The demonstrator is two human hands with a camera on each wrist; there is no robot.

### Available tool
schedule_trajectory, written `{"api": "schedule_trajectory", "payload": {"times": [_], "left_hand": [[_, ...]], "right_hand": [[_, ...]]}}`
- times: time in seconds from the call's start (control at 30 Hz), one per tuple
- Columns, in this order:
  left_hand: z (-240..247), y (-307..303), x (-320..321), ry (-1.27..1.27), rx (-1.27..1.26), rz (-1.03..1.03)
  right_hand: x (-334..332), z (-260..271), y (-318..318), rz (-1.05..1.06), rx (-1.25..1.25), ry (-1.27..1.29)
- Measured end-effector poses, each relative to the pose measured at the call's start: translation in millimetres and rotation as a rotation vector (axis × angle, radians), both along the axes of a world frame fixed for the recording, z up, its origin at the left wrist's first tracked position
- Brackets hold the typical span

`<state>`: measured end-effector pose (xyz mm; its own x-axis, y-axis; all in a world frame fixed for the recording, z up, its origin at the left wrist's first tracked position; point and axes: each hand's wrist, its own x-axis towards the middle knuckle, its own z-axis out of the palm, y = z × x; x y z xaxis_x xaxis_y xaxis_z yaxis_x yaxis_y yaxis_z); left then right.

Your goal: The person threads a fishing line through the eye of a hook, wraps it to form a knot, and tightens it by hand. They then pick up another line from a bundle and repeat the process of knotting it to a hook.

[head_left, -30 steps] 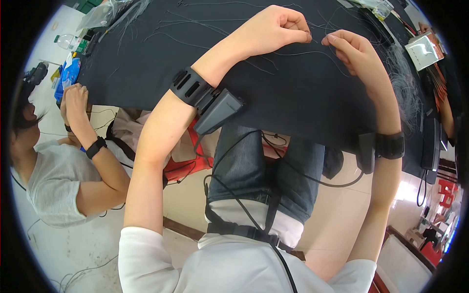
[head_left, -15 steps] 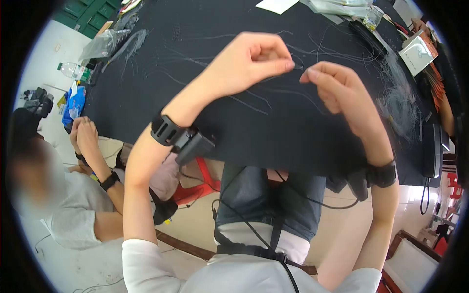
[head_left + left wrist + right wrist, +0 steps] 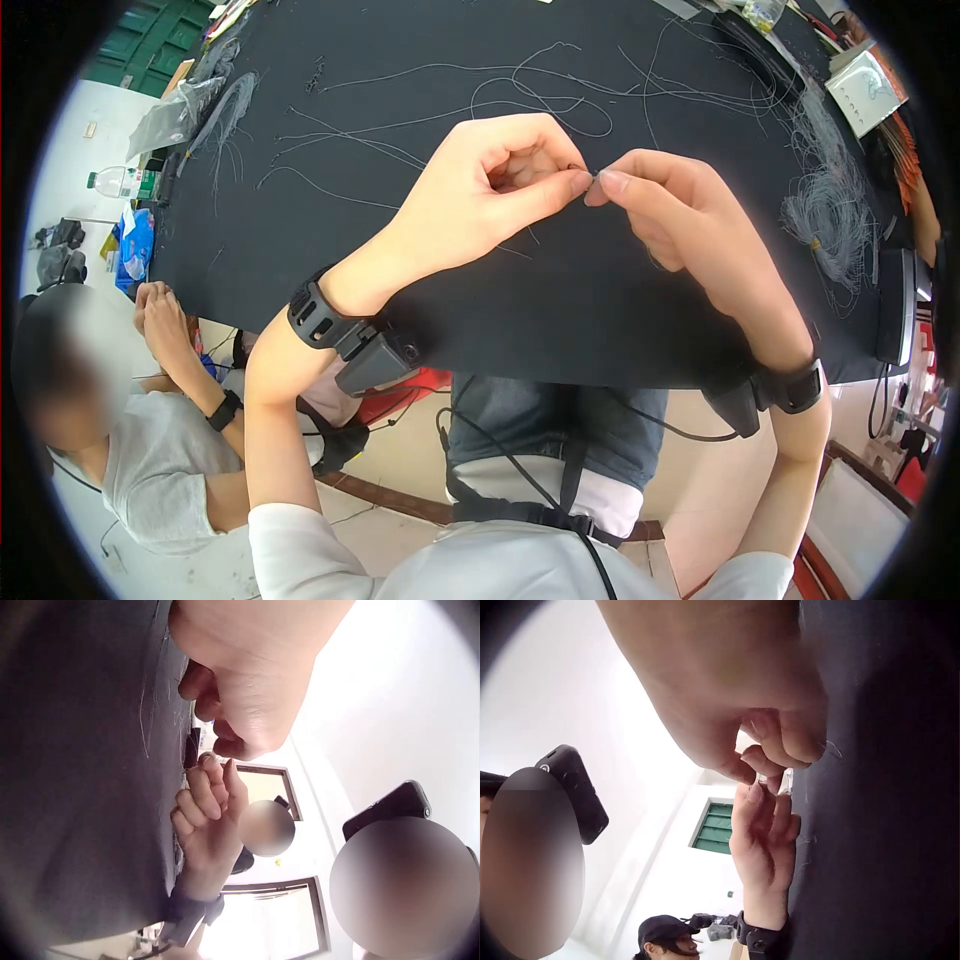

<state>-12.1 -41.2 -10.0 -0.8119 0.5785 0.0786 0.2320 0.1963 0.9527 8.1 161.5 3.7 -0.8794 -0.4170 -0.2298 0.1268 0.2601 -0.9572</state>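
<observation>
Just over the black table, the left hand [image 3: 468,200] and right hand [image 3: 695,215] meet fingertip to fingertip in the head view. Thumb and index finger of each pinch at a fine grey strand, mostly hidden by the fingertips. In the right wrist view, the thumb of the right hand [image 3: 727,697] almost touches the fingertips of the left hand [image 3: 769,844]. The other fingers of both hands are curled. Beyond the hands, long thin grey strands [image 3: 420,69] with loops lie across the cloth.
A coiled hank of strands [image 3: 835,240] lies at the right of the black table [image 3: 560,320], another bundle [image 3: 232,110] at the far left. A white box [image 3: 865,95] stands at the right edge. Another person [image 3: 165,470] sits at the left, near a bottle [image 3: 118,182].
The hands have come together, fingertips now meeting where a gap showed before. The head view has shifted, so both hands appear lower in it.
</observation>
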Motion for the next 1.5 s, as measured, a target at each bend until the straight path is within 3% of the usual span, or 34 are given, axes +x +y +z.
{"api": "schedule_trajectory", "payload": {"times": [0.2,0.8,1.0,1.1,1.5], "left_hand": [[-1.6,2.6,1.7,-0.083,0.054,0.003],[-3.0,1.5,3.2,-0.026,0.095,0.039],[4.2,-0.3,0.9,-0.044,0.068,0.073],[3.5,3.8,3.0,-0.092,0.191,0.105],[-3.1,4.6,0.5,0.174,0.1,0.073]], "right_hand": [[-1.0,-1.9,0.8,0.006,-0.073,-0.024],[-2.7,-0.5,4.5,-0.007,-0.044,-0.037],[-4.1,-11.1,3.2,-0.138,-0.161,0.031],[-4.7,-11.3,3.3,-0.093,-0.135,0.025],[-3.0,-3.9,2.4,-0.034,-0.108,0.048]]}}
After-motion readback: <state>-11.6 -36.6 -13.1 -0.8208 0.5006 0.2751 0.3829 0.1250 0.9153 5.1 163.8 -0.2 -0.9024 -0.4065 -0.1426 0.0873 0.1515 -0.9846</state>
